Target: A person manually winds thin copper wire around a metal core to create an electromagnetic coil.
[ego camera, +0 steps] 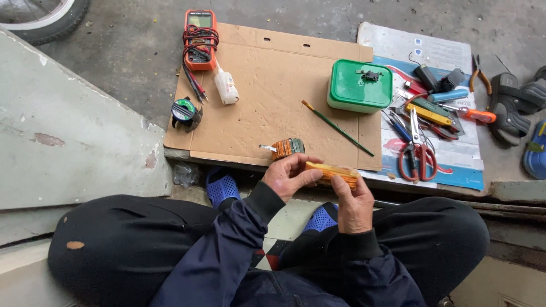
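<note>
Both my hands hold a small flat orange-yellow part (331, 173) wound with copper-coloured wire, just above my knees. My left hand (291, 175) grips its left end with the thumb on top. At the right end, my right hand (354, 203) pinches it with the fingers curled around. A second copper-wound coil part (286, 148) lies on the cardboard sheet (267, 102) right in front of my left hand.
On the cardboard lie an orange multimeter (199, 38) with leads, a small white bottle (226, 86), a solder spool (185, 111), a thin brush (336, 128) and a green box (359, 85). Red-handled scissors (418, 150), screwdrivers and pliers lie on the right. Sandals (512, 102) sit far right.
</note>
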